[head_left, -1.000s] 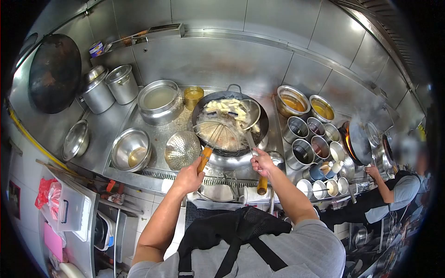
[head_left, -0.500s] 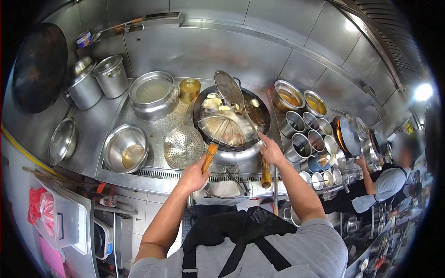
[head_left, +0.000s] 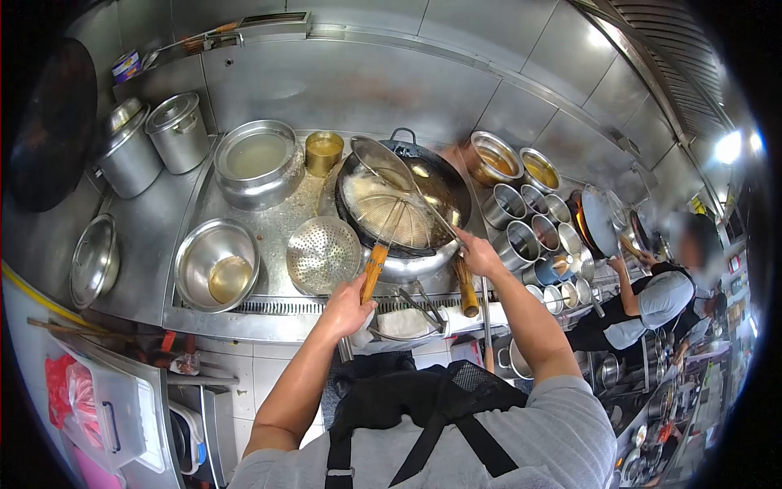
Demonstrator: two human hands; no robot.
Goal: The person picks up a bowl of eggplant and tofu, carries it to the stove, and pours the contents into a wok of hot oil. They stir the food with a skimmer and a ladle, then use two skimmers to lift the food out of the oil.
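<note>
- My left hand (head_left: 349, 306) grips the strainer (head_left: 389, 218); the right hand (head_left: 479, 254) is closed on the ladle (head_left: 383, 161).
- If either tilts, oil from the wok (head_left: 432, 183) could splash and burn me.

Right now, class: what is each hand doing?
Left hand: closed on the wire skimmer's wooden handle.
Right hand: closed on the ladle handle over the wok.

Both arms outstretched, left hand (head_left: 346, 306) and right hand (head_left: 479, 254) clenched

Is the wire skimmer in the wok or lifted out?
In. The skimmer basket sits inside the wok, its wooden handle gripped by the left hand.
</note>
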